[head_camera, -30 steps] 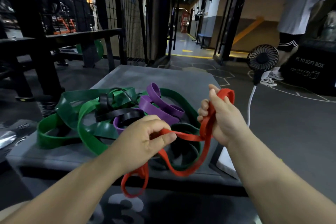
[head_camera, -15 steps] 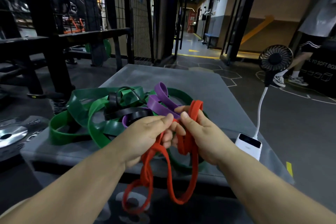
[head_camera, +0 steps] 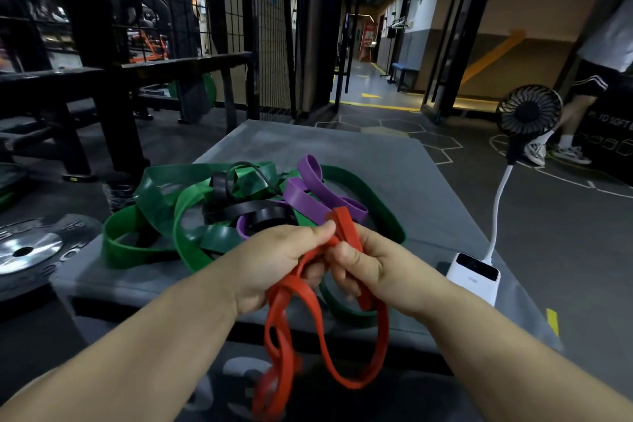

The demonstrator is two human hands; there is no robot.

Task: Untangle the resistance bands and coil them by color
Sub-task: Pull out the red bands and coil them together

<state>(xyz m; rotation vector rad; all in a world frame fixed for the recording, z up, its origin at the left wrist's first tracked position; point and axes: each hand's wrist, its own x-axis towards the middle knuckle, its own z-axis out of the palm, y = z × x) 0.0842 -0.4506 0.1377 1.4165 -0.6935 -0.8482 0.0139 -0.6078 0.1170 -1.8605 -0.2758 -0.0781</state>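
A red resistance band hangs in loops below both hands, over the near edge of the grey box. My left hand pinches its upper folds between thumb and fingers. My right hand grips the same folds right beside it, a red end sticking up between the two hands. Behind them on the box lies a tangle: green bands, a black band and a purple band wound through one another.
A white power bank with a clip fan on a white stalk sits on the box's right edge. A weight plate lies left on the floor. Black racks stand left; a person walks at far right.
My right hand came down and in from the right to meet the left hand. The red band, stretched between them before, now hangs gathered in loops under both hands.
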